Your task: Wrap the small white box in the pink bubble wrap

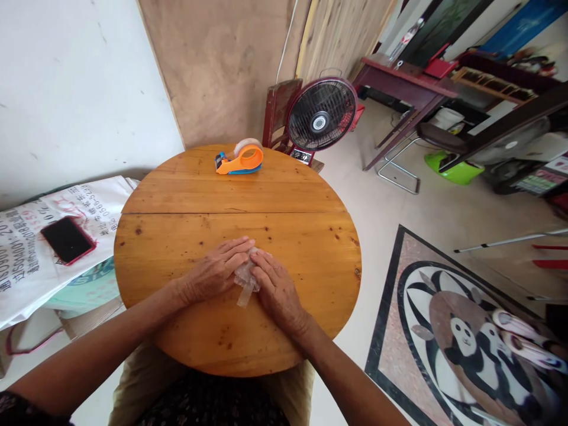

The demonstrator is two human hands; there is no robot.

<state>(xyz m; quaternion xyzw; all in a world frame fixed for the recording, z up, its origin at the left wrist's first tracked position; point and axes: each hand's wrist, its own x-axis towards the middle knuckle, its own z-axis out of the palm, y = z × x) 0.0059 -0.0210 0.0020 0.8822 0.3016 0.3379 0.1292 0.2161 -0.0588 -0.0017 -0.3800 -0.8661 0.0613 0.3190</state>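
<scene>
At the far left, a white woven sack printed with dark characters (26, 278) carries a black-screened phone with a red edge (68, 239), lying face up. Beside it stands a round table of orange-brown varnished wood (160, 245), a straight seam running across its top. The left hand (219, 266) lies low over the table, palm down, its fingers almost straight and close together, pointing inward at the left side of a small bundle of clear crumpled plastic (246, 275). The bundle is near the table's middle, between the two hands, with a flat strip of it reaching toward the person. Near the far edge sits an orange and blue plastic tape dispenser with a clear roll (239, 160). The right hand (279, 290) covers the bundle's right side, fingers together and slightly bent. Both hands touch the plastic; whether either pinches it cannot be told, as the undersides are hidden. Beyond the table are a dark red wooden chair (276, 112), a round dark red fan (322, 115) and, farther right, a purplish-red wooden desk (390, 72).
</scene>
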